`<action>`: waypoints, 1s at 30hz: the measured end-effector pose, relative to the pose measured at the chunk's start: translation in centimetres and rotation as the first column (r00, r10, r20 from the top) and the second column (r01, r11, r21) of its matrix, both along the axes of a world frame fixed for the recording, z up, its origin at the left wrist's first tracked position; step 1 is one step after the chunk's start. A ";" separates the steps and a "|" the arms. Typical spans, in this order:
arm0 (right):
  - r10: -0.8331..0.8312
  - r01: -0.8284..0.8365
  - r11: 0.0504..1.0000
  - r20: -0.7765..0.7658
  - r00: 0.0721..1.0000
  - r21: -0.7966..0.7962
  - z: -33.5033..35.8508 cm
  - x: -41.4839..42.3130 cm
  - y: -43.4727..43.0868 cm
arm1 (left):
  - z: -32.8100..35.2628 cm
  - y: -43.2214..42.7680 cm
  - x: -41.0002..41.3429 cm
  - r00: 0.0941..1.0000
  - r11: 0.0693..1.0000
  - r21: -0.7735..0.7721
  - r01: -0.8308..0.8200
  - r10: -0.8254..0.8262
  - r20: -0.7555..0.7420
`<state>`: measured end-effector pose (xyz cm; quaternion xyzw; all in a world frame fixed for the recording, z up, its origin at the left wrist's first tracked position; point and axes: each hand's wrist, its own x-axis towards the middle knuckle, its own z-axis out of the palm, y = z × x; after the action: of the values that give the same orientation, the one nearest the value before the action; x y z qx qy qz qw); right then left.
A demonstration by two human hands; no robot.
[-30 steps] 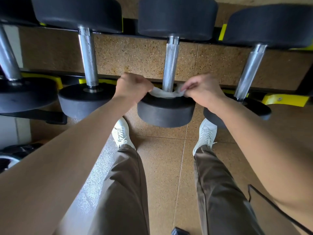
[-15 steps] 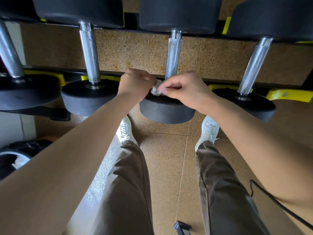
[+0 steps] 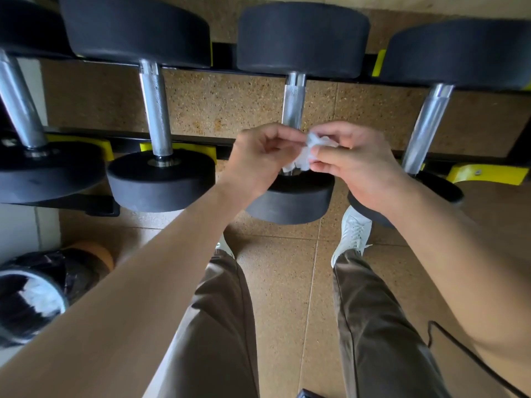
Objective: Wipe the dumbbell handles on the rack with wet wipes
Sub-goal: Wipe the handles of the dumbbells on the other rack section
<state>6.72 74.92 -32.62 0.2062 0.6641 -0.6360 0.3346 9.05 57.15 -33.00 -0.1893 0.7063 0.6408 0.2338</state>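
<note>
Nearest: two legs in brown trousers (image 3: 224, 326), cut off at the bottom edge. A thin black cable (image 3: 474, 360) hangs by the right forearm. Low left is a black-lined bin (image 3: 31, 294) with white scraps inside, partly behind the left forearm. The white shoes (image 3: 352, 234) stand on speckled floor tiles (image 3: 275, 282); the left shoe is mostly hidden.

Above them the left hand (image 3: 258, 156) and right hand (image 3: 353, 165) meet close together. Both have curled fingers pinching a crumpled white wipe (image 3: 309, 152), which is bunched between them. The wipe sits right in front of the lower end of the handle (image 3: 293, 104) of the third dumbbell, just above its near weight (image 3: 290, 202). Cannot tell if the wipe touches the metal.

The handle's long axis runs straight away from the person, nearly vertical in view, from the near weight to the far weight (image 3: 301, 38). Its lower part is hidden behind hands and wipe; the knurled upper part is bare.

Neighbouring dumbbells lie parallel on the black and yellow rack (image 3: 488, 173). The leftmost and rightmost are cut off by the frame edges.
</note>
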 end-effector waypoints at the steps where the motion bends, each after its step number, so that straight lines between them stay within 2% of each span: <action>1: -0.061 0.062 0.995 -0.017 0.998 0.072 -0.4 -0.2 0.1 | 0.0 0.1 -0.3 0.999 0.999 0.002 -0.042 0.042 0.027; 4: -0.295 0.294 0.933 -0.025 0.955 0.207 -2.0 -1.4 1.1 | -0.7 -0.4 -1.2 0.953 0.959 -0.100 -0.267 0.278 0.118; 7: -0.317 0.326 0.903 -0.077 0.945 0.282 -3.5 -3.1 1.1 | -2.1 -1.6 -2.6 0.886 0.906 -0.134 -0.402 0.422 0.194; 10: -0.261 0.266 0.930 -0.053 0.964 0.253 -4.3 -4.8 -0.6 | -3.6 -1.4 -4.2 0.864 0.912 -0.103 -0.396 0.408 0.296; 12: -0.261 0.253 0.952 0.023 0.965 0.174 -4.8 -5.9 -2.3 | -4.5 -0.8 -5.3 0.815 0.913 -0.075 -0.401 0.393 0.427; 14: -0.312 0.310 0.950 0.138 0.940 0.036 -5.4 -6.8 -3.9 | -4.9 -0.3 -6.4 0.737 0.901 0.022 -0.434 0.341 0.583; 16: -0.326 0.349 0.936 0.248 0.912 -0.051 -5.8 -7.0 -4.7 | -5.1 -0.1 -7.2 0.707 0.865 0.173 -0.471 0.253 0.660; 18: -0.301 0.346 0.933 0.313 0.901 -0.098 -6.1 -6.9 -4.6 | -5.1 0.1 -7.6 0.715 0.802 0.270 -0.533 0.257 0.650; 20: -0.299 0.345 0.934 0.326 0.897 -0.091 -5.9 -6.7 -4.3 | -5.1 0.3 -7.9 0.703 0.765 0.233 -0.601 0.367 0.609; 23: -0.358 0.385 0.922 0.273 0.893 -0.050 -5.7 -6.9 -3.9 | -5.4 -0.2 -7.5 0.615 0.658 0.191 -0.728 0.505 0.605; 26: -0.452 0.461 0.887 0.195 0.871 -0.002 -5.4 -6.9 -4.0 | -4.9 -1.2 -7.1 0.495 0.475 0.218 -0.853 0.602 0.627; 30: -0.500 0.503 0.864 0.193 0.844 0.040 -4.4 -6.9 -4.6 | -3.9 -1.1 -6.9 0.444 0.338 0.288 -0.896 0.665 0.601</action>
<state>-0.18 70.37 -37.04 0.4321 0.5471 -0.6817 0.2220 2.11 56.01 -36.95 -0.5505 0.2312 0.7996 0.0644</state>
